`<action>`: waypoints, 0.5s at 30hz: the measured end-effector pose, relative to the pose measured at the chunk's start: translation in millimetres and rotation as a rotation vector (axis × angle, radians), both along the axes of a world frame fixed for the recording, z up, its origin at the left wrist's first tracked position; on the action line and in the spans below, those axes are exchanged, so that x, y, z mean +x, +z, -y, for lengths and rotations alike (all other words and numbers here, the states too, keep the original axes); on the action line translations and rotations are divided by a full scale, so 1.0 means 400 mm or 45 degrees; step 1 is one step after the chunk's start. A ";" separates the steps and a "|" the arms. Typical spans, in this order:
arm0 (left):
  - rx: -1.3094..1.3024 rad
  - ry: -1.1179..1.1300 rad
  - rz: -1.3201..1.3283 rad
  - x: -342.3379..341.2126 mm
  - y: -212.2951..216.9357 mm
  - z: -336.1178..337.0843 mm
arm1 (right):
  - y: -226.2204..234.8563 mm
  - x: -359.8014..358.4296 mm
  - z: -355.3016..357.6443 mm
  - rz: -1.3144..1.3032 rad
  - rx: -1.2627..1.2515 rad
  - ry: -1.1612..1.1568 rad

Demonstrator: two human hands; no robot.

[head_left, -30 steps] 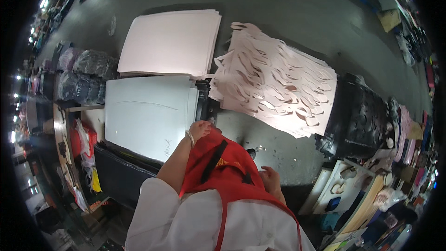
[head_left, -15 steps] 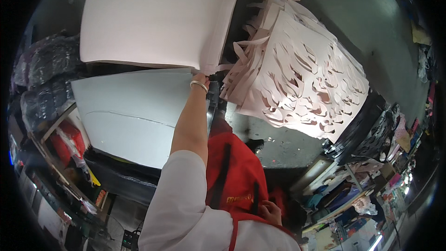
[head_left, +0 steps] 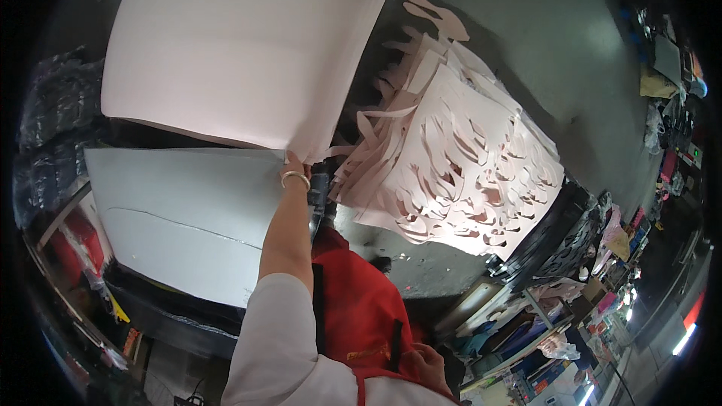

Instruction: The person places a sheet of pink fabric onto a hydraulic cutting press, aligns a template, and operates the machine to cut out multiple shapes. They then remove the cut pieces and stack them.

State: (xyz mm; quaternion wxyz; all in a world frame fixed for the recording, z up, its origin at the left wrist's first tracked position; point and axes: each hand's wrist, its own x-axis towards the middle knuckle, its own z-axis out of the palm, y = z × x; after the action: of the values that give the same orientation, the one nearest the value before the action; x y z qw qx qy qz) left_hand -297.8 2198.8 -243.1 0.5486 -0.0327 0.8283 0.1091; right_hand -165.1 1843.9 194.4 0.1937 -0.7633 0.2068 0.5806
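Observation:
My left hand, with a bangle at the wrist, reaches forward to where the near right corner of a stack of pale pink sheets meets a grey-white board. Its fingers are bent in at that corner; what lies between them is hidden. To the right, a heap of pale pink cut-out sheets, full of curved holes, slopes toward me. Low against my red apron, my right hand rests with its fingers curled, and anything in them is out of sight.
A loose curved offcut lies beyond the heap on a dark floor. Bundles wrapped in clear plastic stand at the far left. Dark bundled material sits beside the heap, near cluttered shelving at the lower right.
The whole view has shifted, so the stack, board and heap sit lower and further left. My left hand stays at the same corner; my right hand remains by the apron.

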 end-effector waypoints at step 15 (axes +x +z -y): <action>0.671 0.455 0.758 -0.125 0.383 -0.181 | 0.002 -0.030 0.107 0.166 0.116 0.162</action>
State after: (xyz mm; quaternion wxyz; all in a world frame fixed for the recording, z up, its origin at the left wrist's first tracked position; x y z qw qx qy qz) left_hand -347.8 2271.2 -89.8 0.7258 -0.0644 0.5591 0.3957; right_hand -177.0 1801.2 195.3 0.2039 -0.8015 0.1183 0.5495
